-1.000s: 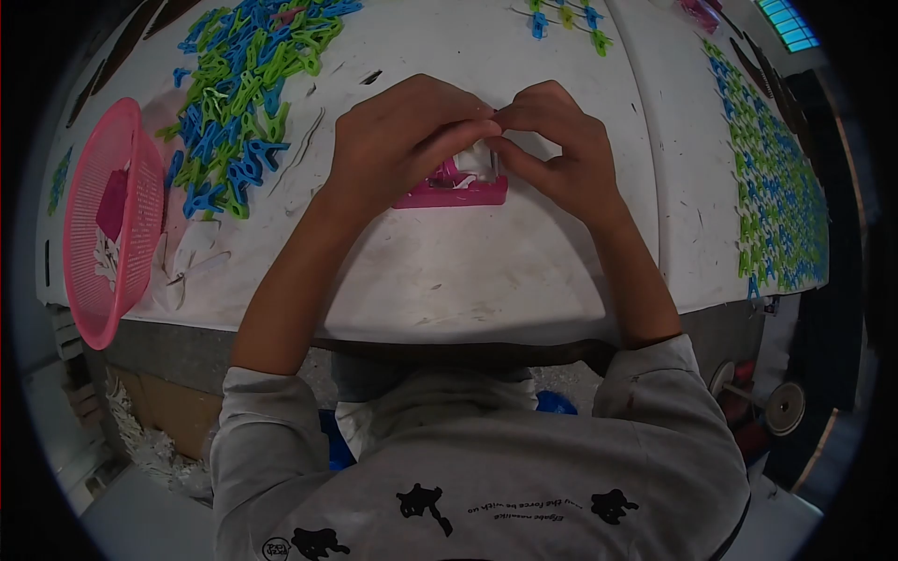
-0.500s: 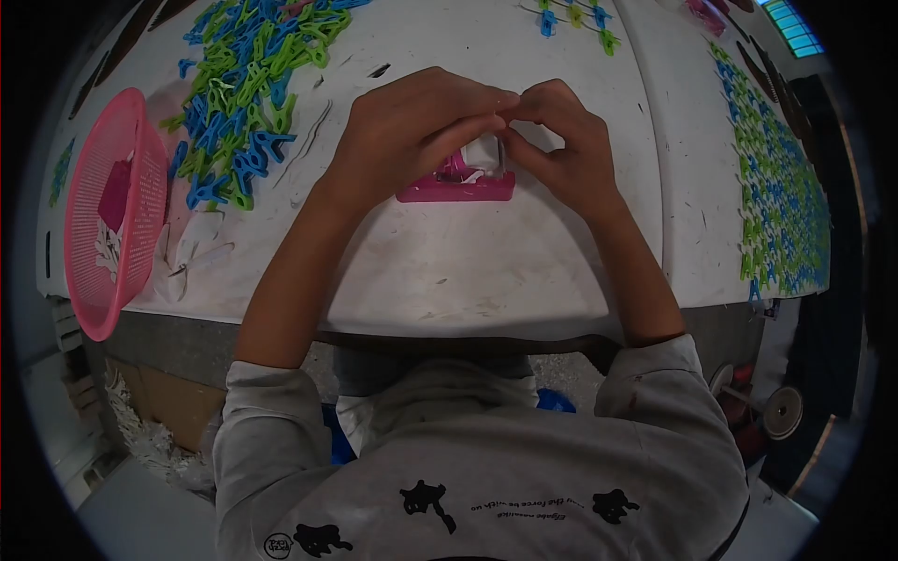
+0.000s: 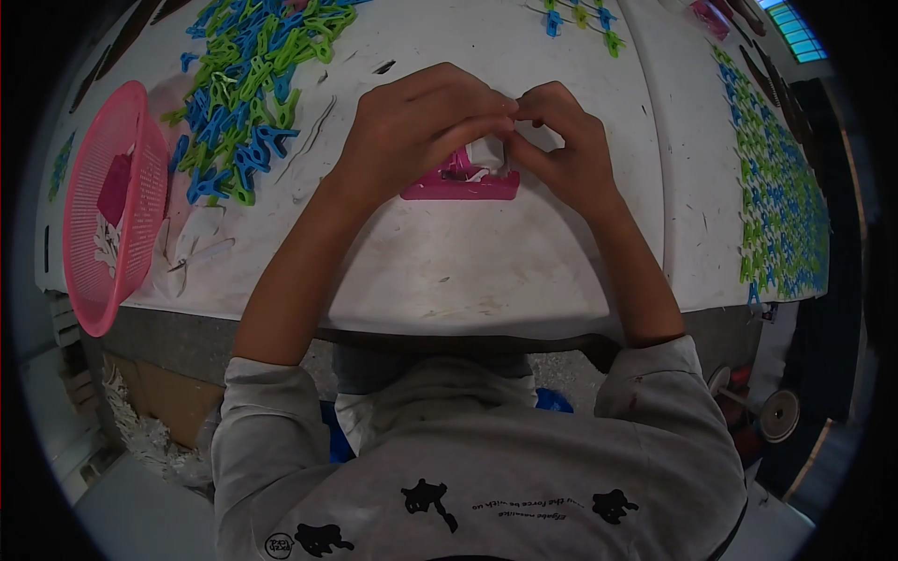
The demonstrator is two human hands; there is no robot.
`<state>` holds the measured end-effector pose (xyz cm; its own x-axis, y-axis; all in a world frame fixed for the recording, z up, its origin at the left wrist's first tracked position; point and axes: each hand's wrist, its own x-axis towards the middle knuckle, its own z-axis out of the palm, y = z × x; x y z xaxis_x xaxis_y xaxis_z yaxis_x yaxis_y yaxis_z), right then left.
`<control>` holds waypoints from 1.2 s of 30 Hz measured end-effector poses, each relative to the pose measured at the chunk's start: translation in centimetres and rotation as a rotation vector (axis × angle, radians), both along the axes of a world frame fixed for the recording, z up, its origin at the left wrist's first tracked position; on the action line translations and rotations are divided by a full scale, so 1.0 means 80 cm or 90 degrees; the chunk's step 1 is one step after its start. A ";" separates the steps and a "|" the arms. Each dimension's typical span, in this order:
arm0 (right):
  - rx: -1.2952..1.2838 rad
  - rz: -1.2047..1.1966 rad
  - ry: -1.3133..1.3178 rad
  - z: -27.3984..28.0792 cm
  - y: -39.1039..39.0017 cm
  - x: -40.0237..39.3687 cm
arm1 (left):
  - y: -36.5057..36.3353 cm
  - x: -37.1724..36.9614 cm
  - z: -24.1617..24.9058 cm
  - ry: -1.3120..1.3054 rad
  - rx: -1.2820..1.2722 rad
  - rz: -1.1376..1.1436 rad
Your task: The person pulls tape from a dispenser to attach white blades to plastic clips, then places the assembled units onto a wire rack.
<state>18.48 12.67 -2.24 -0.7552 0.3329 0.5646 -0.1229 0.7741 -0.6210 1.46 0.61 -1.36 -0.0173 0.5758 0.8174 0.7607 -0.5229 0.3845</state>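
Observation:
My left hand [image 3: 416,126] arches over a pink plastic piece with a flat front bar [image 3: 458,189] on the table. Its thumb and fingers are drawn together at the tips. Opposite it, my right hand [image 3: 572,145] is pinched too, thumb and forefinger meeting beside the left fingertips. Whatever they hold between them is too small and covered to make out. Below the fingertips a white block [image 3: 486,151] stands within the pink piece, with a greyish part at its right side. My left hand hides the rear of this piece.
On the left lies a heap of blue and green clothespins [image 3: 245,103], beside a pink basket [image 3: 140,206] holding white bits and a magenta piece. Rows of clothespins [image 3: 772,196] cover the right side. A few more clothespins [image 3: 582,19] hang on thin lines at the back.
Both hands keep almost the same pose, fingertips together over the pink piece. The whole view has shifted very slightly.

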 end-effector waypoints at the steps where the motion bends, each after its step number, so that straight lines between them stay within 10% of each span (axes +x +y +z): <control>1: 0.007 -0.001 -0.005 0.000 0.000 0.000 | 0.000 0.001 0.001 0.001 -0.002 -0.006; 36: 0.094 -0.005 -0.055 0.001 0.002 0.001 | -0.009 -0.043 0.000 -0.067 -0.253 -0.098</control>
